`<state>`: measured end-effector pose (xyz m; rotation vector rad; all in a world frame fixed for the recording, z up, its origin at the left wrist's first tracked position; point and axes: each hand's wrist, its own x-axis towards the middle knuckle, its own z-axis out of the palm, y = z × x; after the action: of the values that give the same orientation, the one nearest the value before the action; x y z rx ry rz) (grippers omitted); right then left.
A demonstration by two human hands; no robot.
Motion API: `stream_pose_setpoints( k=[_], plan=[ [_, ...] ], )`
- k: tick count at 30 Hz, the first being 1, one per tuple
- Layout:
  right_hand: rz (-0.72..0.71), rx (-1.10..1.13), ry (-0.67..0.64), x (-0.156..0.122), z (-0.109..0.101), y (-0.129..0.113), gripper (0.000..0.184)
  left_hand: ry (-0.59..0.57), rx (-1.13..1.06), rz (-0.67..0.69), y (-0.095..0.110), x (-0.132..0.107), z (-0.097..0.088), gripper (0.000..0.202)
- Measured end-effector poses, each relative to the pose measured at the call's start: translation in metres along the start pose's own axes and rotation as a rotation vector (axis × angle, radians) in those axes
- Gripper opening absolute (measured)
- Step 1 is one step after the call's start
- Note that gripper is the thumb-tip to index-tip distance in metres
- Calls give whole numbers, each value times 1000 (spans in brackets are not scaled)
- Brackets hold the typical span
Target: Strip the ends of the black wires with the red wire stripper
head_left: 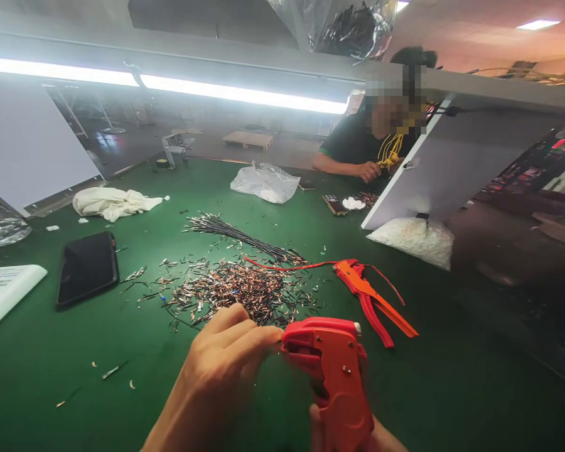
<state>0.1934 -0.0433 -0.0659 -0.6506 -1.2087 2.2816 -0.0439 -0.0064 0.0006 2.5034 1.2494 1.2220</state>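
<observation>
Red stripper (341, 376); white object (21, 285) (lettering (0, 290), perhaps)

Your two bare hands, and a bare forearm.
Your left hand (230, 355) is uncovered from the fingers past the wrist, with rounded knuckles and a broad back that runs into your left forearm (181, 424), bare as far as the lower edge of the view. Of your right hand (383, 437), only a bare rounded fingertip and a bare patch of skin towards the wrist show; the rest is hidden.
</observation>
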Motion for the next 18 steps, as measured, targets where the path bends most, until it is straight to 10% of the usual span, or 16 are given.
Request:
stream_pose_setpoints(
  k=[18],
  plan=[
    [31,135,85,13,18,-25,56,212,-19,-82,-18,-10,7,18]
  ],
)
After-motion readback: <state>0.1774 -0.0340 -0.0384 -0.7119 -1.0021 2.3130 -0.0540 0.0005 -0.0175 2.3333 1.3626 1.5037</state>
